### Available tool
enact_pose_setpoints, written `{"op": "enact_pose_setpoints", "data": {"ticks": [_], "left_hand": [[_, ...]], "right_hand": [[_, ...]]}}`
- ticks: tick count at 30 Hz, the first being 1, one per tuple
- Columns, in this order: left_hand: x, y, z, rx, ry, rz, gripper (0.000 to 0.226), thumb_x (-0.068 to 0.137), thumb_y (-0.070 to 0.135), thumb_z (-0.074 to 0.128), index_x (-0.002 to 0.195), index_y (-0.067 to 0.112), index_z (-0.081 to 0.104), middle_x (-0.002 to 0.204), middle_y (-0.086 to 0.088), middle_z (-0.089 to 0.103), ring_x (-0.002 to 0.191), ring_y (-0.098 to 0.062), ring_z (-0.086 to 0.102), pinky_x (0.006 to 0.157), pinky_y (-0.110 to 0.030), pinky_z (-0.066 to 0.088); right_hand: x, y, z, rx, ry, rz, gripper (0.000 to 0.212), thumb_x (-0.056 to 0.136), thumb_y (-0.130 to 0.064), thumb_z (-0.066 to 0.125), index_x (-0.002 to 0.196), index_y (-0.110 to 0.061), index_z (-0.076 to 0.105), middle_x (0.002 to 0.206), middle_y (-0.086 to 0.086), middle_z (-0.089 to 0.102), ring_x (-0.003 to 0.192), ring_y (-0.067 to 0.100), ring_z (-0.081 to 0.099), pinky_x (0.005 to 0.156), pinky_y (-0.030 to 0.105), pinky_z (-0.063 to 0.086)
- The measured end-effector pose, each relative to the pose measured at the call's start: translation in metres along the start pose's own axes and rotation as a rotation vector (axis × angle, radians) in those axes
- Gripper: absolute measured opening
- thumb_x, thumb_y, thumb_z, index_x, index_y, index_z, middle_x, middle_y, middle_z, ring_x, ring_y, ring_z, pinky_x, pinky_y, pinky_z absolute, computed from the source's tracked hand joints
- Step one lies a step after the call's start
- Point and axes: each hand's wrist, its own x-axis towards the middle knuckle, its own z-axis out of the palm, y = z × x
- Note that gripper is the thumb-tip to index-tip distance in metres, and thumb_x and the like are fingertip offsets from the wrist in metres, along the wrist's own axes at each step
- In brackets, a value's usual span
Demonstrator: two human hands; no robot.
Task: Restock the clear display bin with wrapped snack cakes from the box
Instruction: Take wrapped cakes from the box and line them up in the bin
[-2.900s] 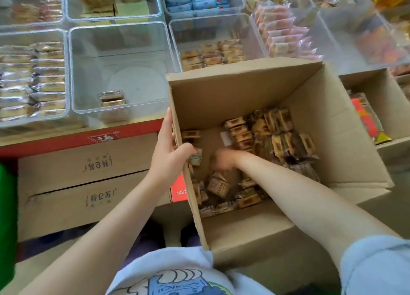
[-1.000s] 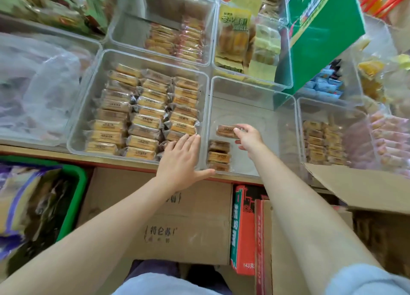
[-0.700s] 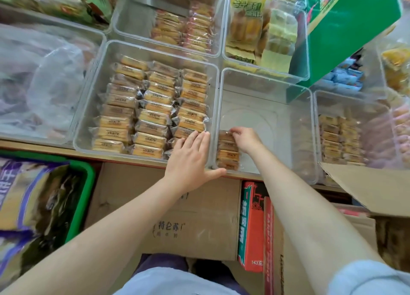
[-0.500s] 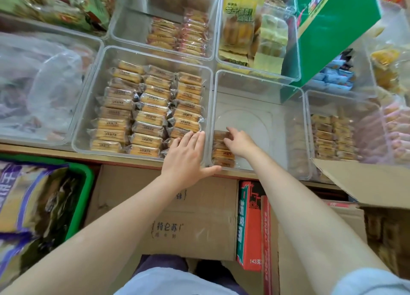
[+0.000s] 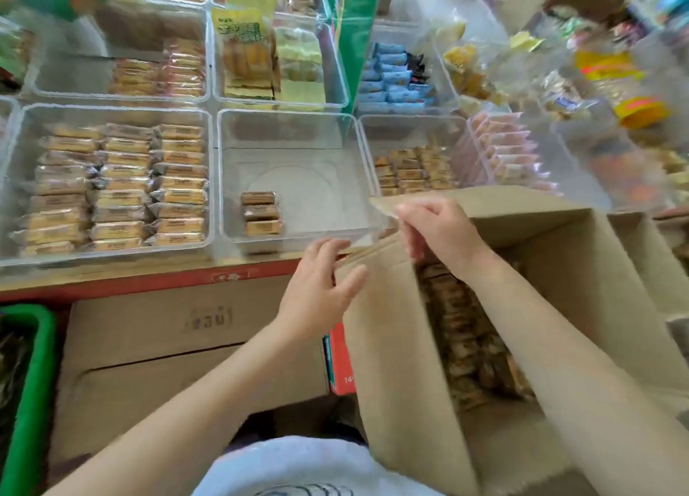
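Note:
The clear display bin stands in the middle of the shelf, holding three wrapped snack cakes in a short row at its front left. To its right and nearer me is the open cardboard box with several wrapped cakes inside. My left hand hovers with fingers spread at the box's left wall, holding nothing. My right hand is over the box's near-left corner with fingers loosely curled and nothing visible in it.
A full clear bin of yellow wrapped cakes sits left of the display bin. Another bin with small cakes sits to its right. Closed cartons stand below the shelf, with a green crate at far left.
My right hand set a cake on the row in the bin, let go and pulled back to the box. My left hand left the bin's front edge and moved right to the box's wall.

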Motion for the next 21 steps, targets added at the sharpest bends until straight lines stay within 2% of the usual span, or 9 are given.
{"op": "enact_pose_setpoints", "data": {"ticks": [2,4,7,10,13,15,17,19,21], "left_hand": [[-0.012,0.026,0.04,-0.13,-0.084,-0.035,0.079,0.091,0.057,0.065,0.155,0.026,0.03,0.155,0.006,0.034,0.143,-0.01,0.033,0.118,-0.038,0.033],[-0.021,0.041,0.073,-0.219,-0.127,-0.071,0.102,0.081,0.064,0.067,0.161,0.032,0.013,0.165,0.013,0.016,0.151,-0.007,0.018,0.123,-0.039,0.024],[-0.023,0.04,0.1,-0.344,-0.085,-0.129,0.108,0.073,0.056,0.067,0.161,0.041,0.007,0.165,0.02,0.014,0.153,-0.009,0.018,0.124,-0.049,0.026],[-0.019,0.029,0.108,-0.408,-0.028,-0.135,0.1,0.074,0.048,0.067,0.159,0.047,0.015,0.163,0.013,0.026,0.148,-0.021,0.033,0.115,-0.06,0.037],[-0.019,0.026,0.111,-0.435,0.002,-0.093,0.097,0.076,0.043,0.068,0.159,0.044,0.018,0.163,0.007,0.03,0.149,-0.025,0.033,0.115,-0.063,0.034],[-0.02,0.029,0.114,-0.433,0.024,-0.087,0.098,0.076,0.041,0.066,0.16,0.039,0.017,0.163,0.006,0.031,0.15,-0.024,0.03,0.117,-0.062,0.031],[-0.02,0.031,0.117,-0.438,0.041,-0.107,0.099,0.076,0.039,0.065,0.162,0.034,0.017,0.164,0.006,0.03,0.151,-0.019,0.029,0.12,-0.058,0.029],[-0.02,0.034,0.119,-0.443,0.05,-0.122,0.1,0.075,0.038,0.064,0.162,0.031,0.016,0.164,0.007,0.028,0.151,-0.015,0.029,0.121,-0.054,0.03],[-0.019,0.036,0.122,-0.446,0.061,-0.122,0.1,0.074,0.035,0.063,0.162,0.029,0.016,0.164,0.008,0.028,0.148,-0.005,0.031,0.119,-0.035,0.035]], "right_hand": [[-0.02,0.023,-0.029,0.012,-0.11,0.094,0.047,0.104,-0.02,0.045,0.062,-0.003,0.056,0.059,0.023,0.054,0.056,0.033,0.051,0.063,0.036,0.049],[-0.028,0.059,-0.045,-0.146,-0.222,0.233,0.042,0.104,-0.025,0.046,0.069,-0.006,0.058,0.059,0.02,0.058,0.057,0.031,0.058,0.065,0.038,0.053],[-0.024,0.124,-0.041,-0.392,-0.353,0.387,0.027,0.102,-0.021,0.049,0.081,-0.012,0.062,0.065,0.006,0.066,0.063,0.023,0.068,0.06,0.031,0.053],[-0.014,0.195,-0.02,-0.665,-0.507,0.425,0.023,0.103,-0.022,0.049,0.114,-0.009,0.064,0.104,0.01,0.072,0.089,0.022,0.069,0.065,0.027,0.049],[-0.011,0.255,0.007,-0.897,-0.716,0.389,0.045,0.1,-0.03,0.058,0.14,-0.012,0.051,0.135,0.01,0.059,0.116,0.027,0.06,0.088,0.029,0.048],[-0.01,0.281,0.022,-0.951,-0.794,0.427,0.074,0.09,-0.039,0.071,0.15,-0.014,0.036,0.146,0.011,0.049,0.128,0.031,0.052,0.099,0.037,0.045],[-0.01,0.299,0.034,-0.991,-0.821,0.458,0.089,0.086,-0.043,0.075,0.155,-0.016,0.026,0.152,0.011,0.042,0.134,0.033,0.047,0.103,0.041,0.043],[-0.01,0.31,0.043,-0.968,-0.803,0.505,0.074,0.094,-0.038,0.066,0.153,-0.015,0.029,0.152,0.011,0.042,0.136,0.034,0.045,0.107,0.041,0.041],[-0.01,0.315,0.047,-0.947,-0.777,0.467,0.064,0.093,-0.035,0.067,0.147,-0.012,0.041,0.142,0.012,0.052,0.128,0.033,0.052,0.103,0.041,0.045]]}}
